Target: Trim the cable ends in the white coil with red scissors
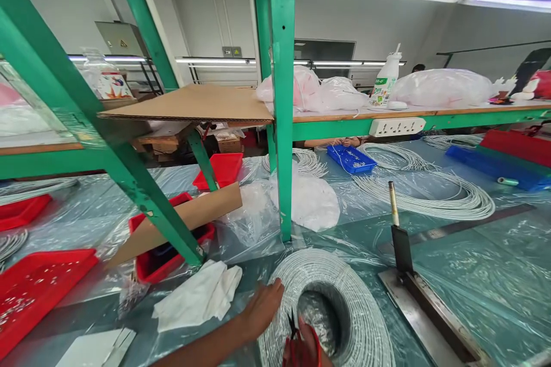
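Note:
A large coil of white cable (365,315), with clear plastic film over it, lies on the table in front of me. My left hand (262,308) rests on its left side with the fingers laid over the coil. In my right hand (306,345), near the coil's centre hole, is a pair of red-handled scissors (293,325). Their dark blades point up and away from me, slightly apart. The lower part of this hand is cut off by the frame edge. A crumpled white cloth (198,295) lies left of my left hand.
A metal lever tool (424,304) stands right of the coil. A green post (282,97) rises behind it. Red bins (174,241) and a cardboard piece (185,223) are left. Loose cable loops (430,195) and a blue tray (352,159) lie farther back, near another person's hands (350,141).

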Available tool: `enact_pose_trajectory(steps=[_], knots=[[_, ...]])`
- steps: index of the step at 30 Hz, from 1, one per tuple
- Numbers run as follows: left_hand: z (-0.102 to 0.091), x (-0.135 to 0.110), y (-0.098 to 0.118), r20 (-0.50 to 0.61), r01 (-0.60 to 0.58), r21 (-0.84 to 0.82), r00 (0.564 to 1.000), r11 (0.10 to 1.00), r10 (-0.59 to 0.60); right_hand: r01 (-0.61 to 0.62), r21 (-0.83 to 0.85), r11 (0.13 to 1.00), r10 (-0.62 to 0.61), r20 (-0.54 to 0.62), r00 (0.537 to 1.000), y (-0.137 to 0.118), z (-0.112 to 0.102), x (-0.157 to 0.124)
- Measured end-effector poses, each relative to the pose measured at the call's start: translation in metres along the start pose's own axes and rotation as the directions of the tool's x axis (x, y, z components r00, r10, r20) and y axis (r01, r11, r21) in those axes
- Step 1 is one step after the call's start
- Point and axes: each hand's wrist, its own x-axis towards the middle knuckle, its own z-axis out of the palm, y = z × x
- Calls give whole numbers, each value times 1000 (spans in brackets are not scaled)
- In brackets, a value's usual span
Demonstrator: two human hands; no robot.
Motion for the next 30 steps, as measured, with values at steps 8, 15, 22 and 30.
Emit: enact_pose_trajectory(steps=[8,15,22,30], knots=[[-15,-3,-2,51,18,-170,999,985,-10,-211,8,977,211,-38,977,-31,11,-15],[-21,-4,-4,70,7,-175,998,985,6,-208,-8,978,208,-26,978,-24,5,-4],[-25,-6,-5,101,-22,-157,994,987,38,-64,-63,996,55,-134,989,-8,10,8],[-17,-3,-6,59,-7,-150,998,989,16,53,-103,993,-80,-273,959,9,12,28]])
